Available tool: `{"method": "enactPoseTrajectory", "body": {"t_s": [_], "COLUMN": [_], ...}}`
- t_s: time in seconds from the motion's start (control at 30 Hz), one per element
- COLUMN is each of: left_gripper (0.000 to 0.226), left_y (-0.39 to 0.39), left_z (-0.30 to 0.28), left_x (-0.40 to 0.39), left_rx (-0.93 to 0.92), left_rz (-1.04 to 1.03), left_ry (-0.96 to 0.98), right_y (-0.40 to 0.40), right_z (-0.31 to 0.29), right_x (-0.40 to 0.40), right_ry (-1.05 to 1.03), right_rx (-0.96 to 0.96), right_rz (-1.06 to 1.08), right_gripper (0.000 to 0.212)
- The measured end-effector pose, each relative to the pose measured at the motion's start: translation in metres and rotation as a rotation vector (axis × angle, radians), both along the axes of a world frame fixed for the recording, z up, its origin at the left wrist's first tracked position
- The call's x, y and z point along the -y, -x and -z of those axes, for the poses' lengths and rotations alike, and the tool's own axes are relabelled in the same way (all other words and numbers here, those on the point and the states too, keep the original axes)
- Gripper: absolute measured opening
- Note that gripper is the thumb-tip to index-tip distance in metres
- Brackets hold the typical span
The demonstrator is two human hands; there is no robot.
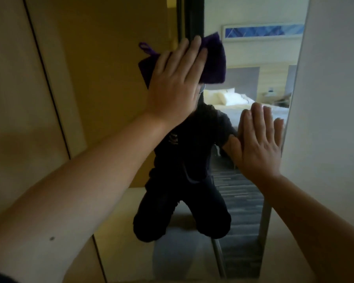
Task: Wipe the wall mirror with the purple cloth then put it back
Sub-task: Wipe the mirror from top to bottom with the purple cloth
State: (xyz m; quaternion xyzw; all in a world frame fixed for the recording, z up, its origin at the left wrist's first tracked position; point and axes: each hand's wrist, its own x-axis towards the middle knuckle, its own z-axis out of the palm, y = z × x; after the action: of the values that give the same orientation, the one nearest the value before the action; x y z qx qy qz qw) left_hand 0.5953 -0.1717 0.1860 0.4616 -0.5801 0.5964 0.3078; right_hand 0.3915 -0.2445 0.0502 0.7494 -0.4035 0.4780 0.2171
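Note:
A tall wall mirror fills the middle of the view, reflecting a person in dark clothes and a bedroom behind. My left hand lies flat with fingers spread, pressing a folded purple cloth against the upper part of the glass. The cloth's small hanging loop sticks out at its upper left. My right hand rests flat and open on the mirror near its right edge, lower down, holding nothing.
A beige wooden panel with a dark vertical seam stands left of the mirror. A pale wall borders the mirror on the right. The mirror's bottom edge lies near the lower frame.

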Motion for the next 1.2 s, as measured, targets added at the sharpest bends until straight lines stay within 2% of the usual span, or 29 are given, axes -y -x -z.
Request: {"method": "enactPoseTrajectory", "body": {"t_s": [0.13,0.23,0.3,0.4,0.6,0.7,0.77,0.87,1.03,1.1,1.2], "left_gripper": [0.045,0.051,0.048,0.044,0.045,0.05,0.039,0.041,0.047,0.052,0.055], "left_y": [-0.004,-0.011,-0.013,-0.01,-0.008,-0.003,0.008,0.031,0.067,0.074,0.074], "left_z": [0.134,0.235,0.273,0.281,0.261,0.226,0.183,0.095,-0.049,-0.067,-0.04], "left_x": [-0.012,-0.018,-0.017,-0.019,-0.029,-0.028,-0.018,0.004,0.029,0.033,0.035], "left_rx": [0.117,0.181,0.162,0.105,0.087,0.088,0.04,-0.029,-0.051,-0.064,-0.016], "left_rz": [0.064,-0.018,-0.044,-0.017,0.026,0.078,0.143,0.187,0.087,0.037,-0.01], "left_ry": [-0.112,-0.239,-0.255,-0.259,-0.319,-0.291,-0.205,-0.079,0.041,-0.014,-0.05], "right_y": [-0.001,0.0,0.0,0.006,0.049,0.056,0.054,0.055,0.056,0.056,0.057], "right_z": [0.0,-0.001,-0.003,-0.005,0.0,0.002,0.004,0.007,0.01,0.011,0.01], "right_x": [0.001,-0.001,-0.003,-0.008,0.001,0.014,0.018,0.024,0.031,0.032,0.032], "right_ry": [0.024,0.017,-0.004,-0.012,0.005,-0.023,-0.016,0.024,0.099,0.124,0.139], "right_rx": [0.024,0.027,0.014,-0.038,-0.074,-0.133,-0.127,-0.132,-0.125,-0.111,-0.087], "right_rz": [-0.018,-0.014,-0.006,-0.016,0.027,0.062,0.055,0.061,0.045,0.035,0.012], "right_gripper": [0.068,0.067,0.067,0.066,0.062,0.064,0.064,0.065,0.063,0.063,0.062]}}
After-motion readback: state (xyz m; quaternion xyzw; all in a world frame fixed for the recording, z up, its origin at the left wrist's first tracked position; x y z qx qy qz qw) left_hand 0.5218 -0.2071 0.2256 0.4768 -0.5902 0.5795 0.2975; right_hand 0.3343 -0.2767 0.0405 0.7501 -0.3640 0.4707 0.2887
